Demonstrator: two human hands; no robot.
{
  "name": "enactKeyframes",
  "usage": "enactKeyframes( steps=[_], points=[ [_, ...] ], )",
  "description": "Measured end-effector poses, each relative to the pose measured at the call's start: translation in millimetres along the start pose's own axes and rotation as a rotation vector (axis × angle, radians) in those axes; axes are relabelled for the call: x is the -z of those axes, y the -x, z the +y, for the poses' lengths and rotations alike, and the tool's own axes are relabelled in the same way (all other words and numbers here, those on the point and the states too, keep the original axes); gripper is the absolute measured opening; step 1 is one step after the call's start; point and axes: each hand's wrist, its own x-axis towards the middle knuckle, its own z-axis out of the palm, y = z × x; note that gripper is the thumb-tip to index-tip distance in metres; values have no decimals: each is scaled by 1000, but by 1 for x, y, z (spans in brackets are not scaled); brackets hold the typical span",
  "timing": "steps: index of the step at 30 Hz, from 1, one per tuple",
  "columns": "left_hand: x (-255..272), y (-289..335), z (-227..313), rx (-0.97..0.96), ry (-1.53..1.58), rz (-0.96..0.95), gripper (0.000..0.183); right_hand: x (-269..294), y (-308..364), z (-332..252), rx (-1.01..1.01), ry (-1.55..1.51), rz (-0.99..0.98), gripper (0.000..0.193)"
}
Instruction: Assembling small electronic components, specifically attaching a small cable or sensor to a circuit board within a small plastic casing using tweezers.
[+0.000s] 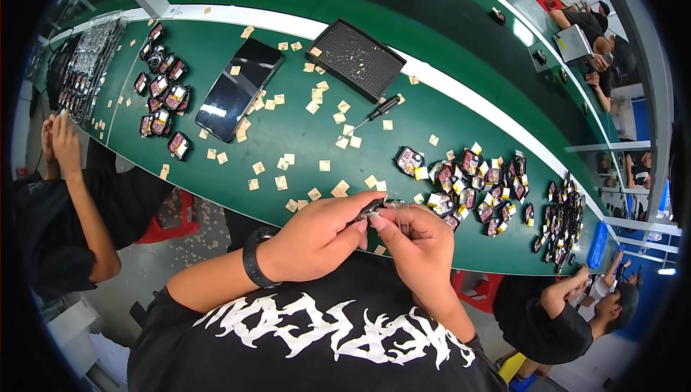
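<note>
My left hand [313,241], with a black band on its wrist, is closed around a small black part [371,208] just over the table's near edge. My right hand [421,241] meets it there, thumb and fingertips pinched together. A thin, pale, wire-like strand [403,218] shows at the right fingers; what else they grip is too small to make out. Beyond both hands, small tan square pieces [340,189] lie scattered on the green table [302,154]. To the right is a heap of small black units [471,183] with pinkish insides and white and yellow tabs.
A dark phone [240,89], a black ribbed tray [356,59] and a screwdriver [385,107] lie farther back. More black units [162,97] are grouped at left, and a dense pile [560,223] sits far right near a blue bin [597,246]. People sit on both sides.
</note>
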Motion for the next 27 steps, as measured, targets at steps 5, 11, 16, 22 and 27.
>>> enactKeyframes(
  steps=[5,11,16,22,27],
  points=[
    [7,1,10,58,66,-98,47,-1,4,7,32,-165,45,13],
    [3,5,4,10,108,-132,50,3,1,-9,-247,-392,-40,26],
    [0,10,6,85,172,-113,53,4,1,-10,-305,-427,-62,22],
    [-2,12,0,44,164,-74,47,-3,3,3,-143,-386,-60,16],
    [-4,7,8,304,583,29,42,1,-5,-4,-138,-382,-119,16]
  ],
)
